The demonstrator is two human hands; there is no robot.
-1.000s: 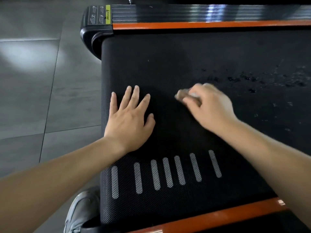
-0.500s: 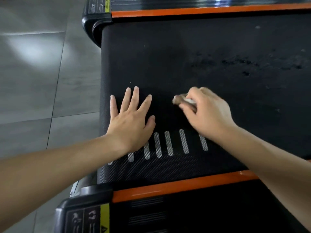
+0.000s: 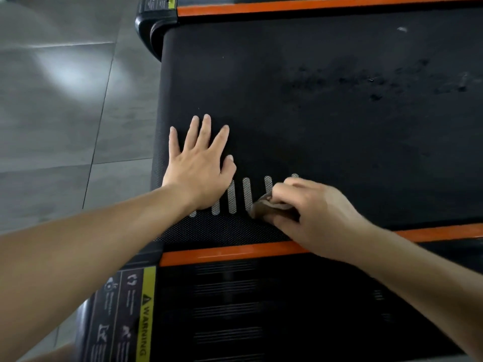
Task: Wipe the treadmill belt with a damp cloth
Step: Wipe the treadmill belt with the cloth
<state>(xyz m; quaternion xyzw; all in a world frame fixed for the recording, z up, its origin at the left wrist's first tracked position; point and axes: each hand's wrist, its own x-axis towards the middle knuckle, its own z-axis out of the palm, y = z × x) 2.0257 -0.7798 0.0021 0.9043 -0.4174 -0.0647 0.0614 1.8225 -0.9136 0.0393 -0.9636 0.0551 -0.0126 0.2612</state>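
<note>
The black treadmill belt (image 3: 326, 142) fills the middle of the head view, with a row of white stripes (image 3: 239, 195) near its close edge. My left hand (image 3: 201, 165) lies flat on the belt with fingers spread, partly covering the stripes. My right hand (image 3: 313, 215) is closed on a small brownish cloth (image 3: 264, 207) and presses it on the belt at the right end of the stripes. Dark wet-looking spots (image 3: 366, 82) mark the belt's far right part.
Orange side trims run along the near edge (image 3: 224, 253) and far edge (image 3: 313, 6) of the belt. A black ribbed side rail with a yellow warning label (image 3: 146, 314) lies closest to me. Grey floor tiles (image 3: 65, 113) extend to the left.
My right hand has drawn the cloth toward me onto the stripes. The stripes have come closer to the near trim, and my left hand stays flat on the belt.
</note>
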